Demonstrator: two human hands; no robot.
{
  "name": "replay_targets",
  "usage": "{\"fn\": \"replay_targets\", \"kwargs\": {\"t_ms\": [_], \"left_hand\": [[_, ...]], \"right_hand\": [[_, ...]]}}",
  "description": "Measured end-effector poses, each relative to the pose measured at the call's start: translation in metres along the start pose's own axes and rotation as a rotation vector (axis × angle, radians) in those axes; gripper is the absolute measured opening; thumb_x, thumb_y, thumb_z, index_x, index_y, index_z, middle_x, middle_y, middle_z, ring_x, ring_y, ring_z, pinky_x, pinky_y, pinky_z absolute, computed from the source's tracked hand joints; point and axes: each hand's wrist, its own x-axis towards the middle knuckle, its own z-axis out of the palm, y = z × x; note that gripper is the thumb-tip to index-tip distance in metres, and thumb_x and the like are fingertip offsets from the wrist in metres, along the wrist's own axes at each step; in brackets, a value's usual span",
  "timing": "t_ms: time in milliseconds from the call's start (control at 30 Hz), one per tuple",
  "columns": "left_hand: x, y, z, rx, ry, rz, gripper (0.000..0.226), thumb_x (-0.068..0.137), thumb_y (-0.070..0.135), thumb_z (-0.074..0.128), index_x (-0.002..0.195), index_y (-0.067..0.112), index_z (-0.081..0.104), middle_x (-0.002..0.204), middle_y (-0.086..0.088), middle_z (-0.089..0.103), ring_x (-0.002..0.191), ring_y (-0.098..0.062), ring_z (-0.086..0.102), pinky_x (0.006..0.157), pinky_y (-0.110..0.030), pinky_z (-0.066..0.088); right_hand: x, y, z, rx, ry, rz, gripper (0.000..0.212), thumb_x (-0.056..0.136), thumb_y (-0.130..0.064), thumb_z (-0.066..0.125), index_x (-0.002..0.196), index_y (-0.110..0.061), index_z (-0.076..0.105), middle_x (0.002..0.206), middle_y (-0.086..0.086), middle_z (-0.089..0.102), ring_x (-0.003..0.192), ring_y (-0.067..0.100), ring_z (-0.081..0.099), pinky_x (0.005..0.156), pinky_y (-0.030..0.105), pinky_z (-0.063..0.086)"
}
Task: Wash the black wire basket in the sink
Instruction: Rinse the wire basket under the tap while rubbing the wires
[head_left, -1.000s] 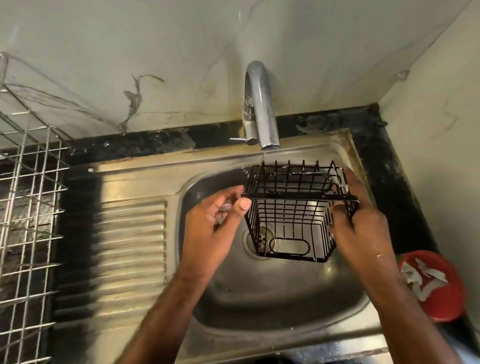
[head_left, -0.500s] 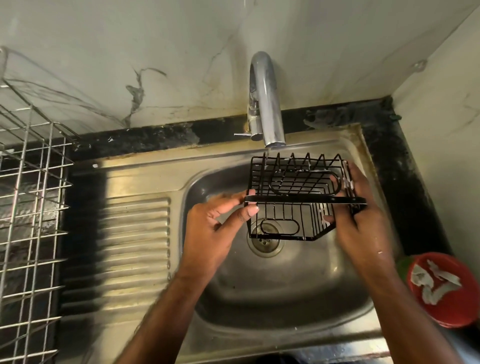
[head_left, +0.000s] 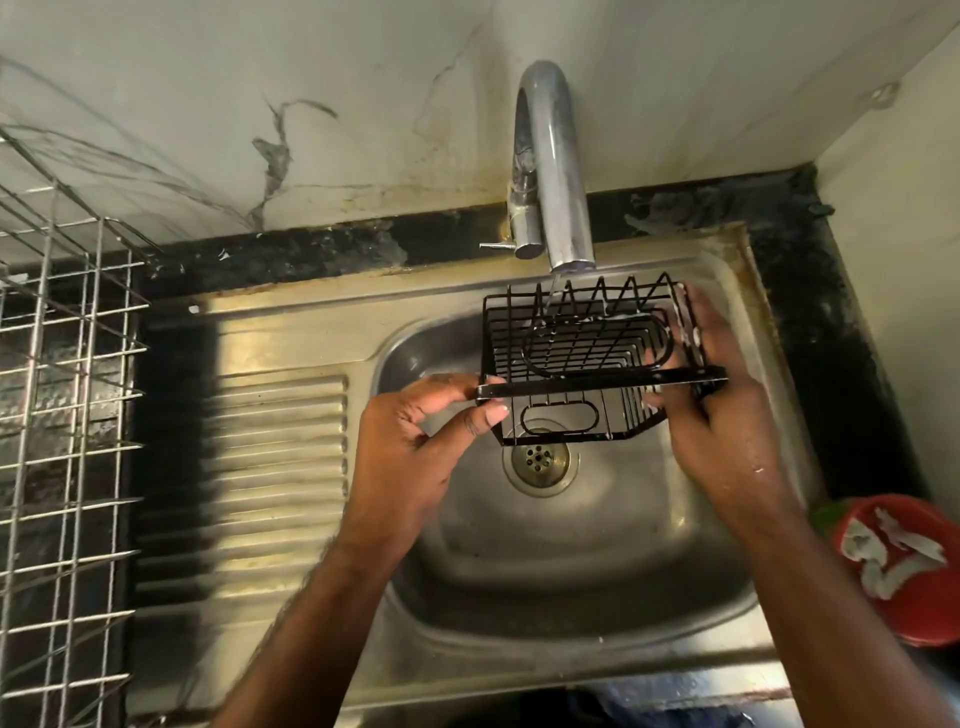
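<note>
The black wire basket hangs over the steel sink directly under the tap, between 2 hands. The left hand pinches the flat bar's left end between thumb and fingers. The right hand grips the right end wall, fingers curled through the wires. Water strikes the back wires beyond both grips.
</note>
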Motion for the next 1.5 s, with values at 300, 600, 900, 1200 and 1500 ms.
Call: {"fn": "replay_targets", "kwargs": {"t_ms": [300, 600, 900, 1200, 1500], "left_hand": [[-0.014, 0.007, -0.007, -0.056, 0.009, -0.007, 0.024, 0.083, 0.01, 0.077, 0.107, 0.01, 0.078, 0.104, 0.004, 0.079, 0.105, -0.011, 0.073, 0.096, -0.028, 0.054], [-0.029, 0.014, -0.004, -0.179, 0.11, -0.104, 0.018, 0.089, 0.008, 0.074, 0.106, 0.008, 0.078, 0.096, 0.001, 0.08, 0.094, -0.008, 0.074, 0.088, -0.022, 0.055], [-0.03, 0.016, -0.005, -0.264, 0.156, -0.149, 0.024, 0.084, 0.009, 0.079, 0.107, 0.003, 0.076, 0.099, -0.007, 0.079, 0.097, -0.012, 0.075, 0.099, -0.033, 0.055], [-0.044, 0.037, -0.005, -0.184, 0.136, -0.204, 0.014, 0.087, 0.009, 0.076, 0.1, 0.004, 0.077, 0.098, -0.005, 0.078, 0.097, -0.014, 0.072, 0.096, -0.029, 0.053], [-0.05, 0.059, 0.018, -0.16, 0.284, -0.233, 0.014, 0.089, 0.009, 0.074, 0.1, 0.0, 0.075, 0.099, -0.005, 0.076, 0.086, -0.003, 0.064, 0.091, -0.023, 0.04]], "right_hand": [[-0.003, -0.001, 0.002, 0.011, -0.019, -0.013, 0.081, 0.098, -0.008, 0.059, 0.149, -0.059, 0.023, 0.138, -0.012, 0.057, 0.094, -0.005, 0.061, 0.078, 0.011, 0.048], [-0.014, -0.035, -0.006, -0.022, -0.102, 0.025, 0.064, 0.095, -0.009, 0.063, 0.148, -0.039, 0.043, 0.14, -0.012, 0.056, 0.121, 0.006, 0.054, 0.103, 0.027, 0.043], [-0.02, -0.067, -0.01, -0.449, -0.067, -0.077, 0.029, 0.096, -0.01, 0.061, 0.124, -0.017, 0.061, 0.102, 0.007, 0.07, 0.095, 0.023, 0.068, 0.089, 0.038, 0.057], [-0.022, -0.078, -0.03, -0.343, -0.021, -0.104, 0.039, 0.094, -0.006, 0.062, 0.128, -0.025, 0.065, 0.115, 0.006, 0.072, 0.102, 0.022, 0.067, 0.099, 0.037, 0.051], [-0.006, -0.081, -0.054, -0.426, -0.095, -0.208, 0.027, 0.096, -0.013, 0.065, 0.122, -0.019, 0.069, 0.11, 0.006, 0.073, 0.091, 0.018, 0.069, 0.093, 0.035, 0.057]]}}
